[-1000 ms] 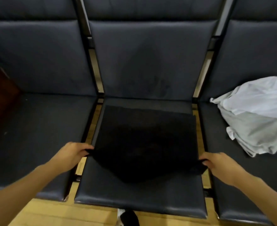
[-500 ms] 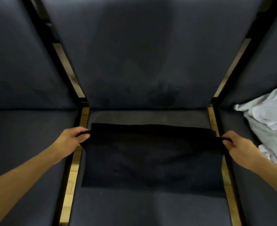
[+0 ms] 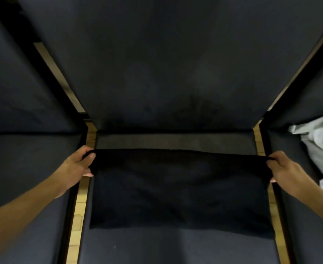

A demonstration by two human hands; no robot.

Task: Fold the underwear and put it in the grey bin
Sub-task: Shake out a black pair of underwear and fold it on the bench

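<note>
Both arms reach forward, spread wide. The left hand (image 3: 77, 166) and right hand (image 3: 288, 171) each pinch a far corner of the black underwear (image 3: 179, 189), fingers (image 3: 89, 156) curled.

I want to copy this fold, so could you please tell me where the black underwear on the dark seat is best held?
Grip the black fabric underwear at the two far corners, coming from either side, as the left hand and right hand do: its far edge spans the dark padded seat.

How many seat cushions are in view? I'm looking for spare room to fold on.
3: the middle seat under the black underwear, the left seat, and the right seat holding pale clothes. Others may lie out of view.
</note>
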